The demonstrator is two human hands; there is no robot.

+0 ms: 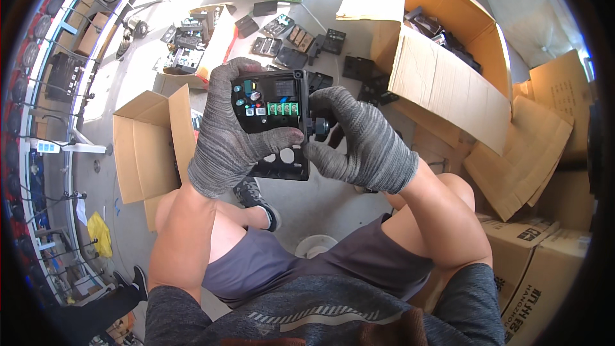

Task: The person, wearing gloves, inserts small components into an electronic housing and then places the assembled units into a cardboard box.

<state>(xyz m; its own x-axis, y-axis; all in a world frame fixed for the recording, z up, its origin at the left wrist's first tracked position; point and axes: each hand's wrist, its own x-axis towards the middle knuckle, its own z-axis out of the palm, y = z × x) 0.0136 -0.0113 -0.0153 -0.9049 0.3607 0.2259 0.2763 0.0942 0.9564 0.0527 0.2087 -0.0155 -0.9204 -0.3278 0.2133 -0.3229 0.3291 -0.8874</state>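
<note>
Both my hands wear grey knitted gloves. My left hand (221, 134) is closed around the left side of an opened black plastic electrical housing (277, 172), thumb across its front. A circuit board with a green terminal block (282, 109) shows inside its upper part; two round pale openings show lower down. From the housing's right side sticks out a black cable gland (321, 127). My right hand (362, 141) is closed about this gland, index finger above and thumb below. The palm side of that grip is partly hidden.
Loose black housings (291, 57) lie on the floor ahead. Beyond my left hand stands a carton of parts (221, 51); a large open carton (442, 83) is at right. An open carton (144, 144) stands left, beside a rack (83, 90). Another person's leg (102, 307) shows lower left.
</note>
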